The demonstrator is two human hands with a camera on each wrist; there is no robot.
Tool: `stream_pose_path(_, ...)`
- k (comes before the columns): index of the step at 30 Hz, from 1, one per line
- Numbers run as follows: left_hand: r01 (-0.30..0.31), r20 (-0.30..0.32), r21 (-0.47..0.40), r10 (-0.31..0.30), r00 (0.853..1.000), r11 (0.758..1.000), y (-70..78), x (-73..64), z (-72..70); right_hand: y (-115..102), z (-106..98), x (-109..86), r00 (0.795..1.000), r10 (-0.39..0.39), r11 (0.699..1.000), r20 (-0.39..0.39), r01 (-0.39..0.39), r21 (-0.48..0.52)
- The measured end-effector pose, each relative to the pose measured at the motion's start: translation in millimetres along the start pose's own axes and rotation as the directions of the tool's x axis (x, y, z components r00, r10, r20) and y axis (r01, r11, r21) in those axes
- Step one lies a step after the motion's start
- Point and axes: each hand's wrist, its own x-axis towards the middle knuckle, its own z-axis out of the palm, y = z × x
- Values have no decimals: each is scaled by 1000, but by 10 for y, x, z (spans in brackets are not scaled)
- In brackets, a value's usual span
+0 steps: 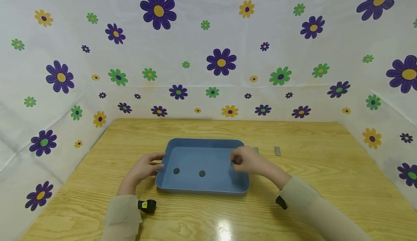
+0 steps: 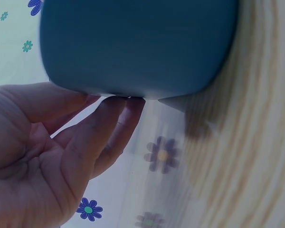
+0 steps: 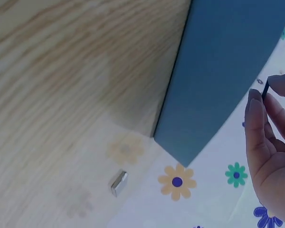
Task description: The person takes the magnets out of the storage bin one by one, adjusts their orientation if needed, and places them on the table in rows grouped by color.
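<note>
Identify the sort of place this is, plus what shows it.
Probably a makeshift indoor recording booth: white flower-print sheeting lines the back and both sides of a wood-grain table, and a black wrist-worn device is visible.

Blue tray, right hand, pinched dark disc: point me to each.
Blue tray (image 1: 202, 156): head view, bare floor near the middle.
Right hand (image 1: 250, 160): head view, back of the hand.
Pinched dark disc (image 3: 265, 89): right wrist view, its thin visible edge.
</note>
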Motion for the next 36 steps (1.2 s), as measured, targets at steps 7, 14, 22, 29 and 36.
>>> stream_pose_path(7,-1,3,9,1,1000,1000,0,0,1,70,-93,-117,999,10,1000,-32,-9,23)
stream_pose_path(14,-4,1,14,4,1000,1000,-15,10,-2,196,-163,-257,998,23,994,-54,-18,107)
stream_pose_path(22,-7,-2,20,7,1000,1000,-36,20,3,343,-233,-406,996,84,977,-24,-77,199)
stream_pose_path(29,-3,4,15,3,1000,1000,-17,6,7,413,-282,-481,988,151,973,-33,-143,179)
stream_pose_path(36,9,-6,6,-9,1000,1000,3,-1,15,491,-251,-490,983,182,976,-36,-176,130)
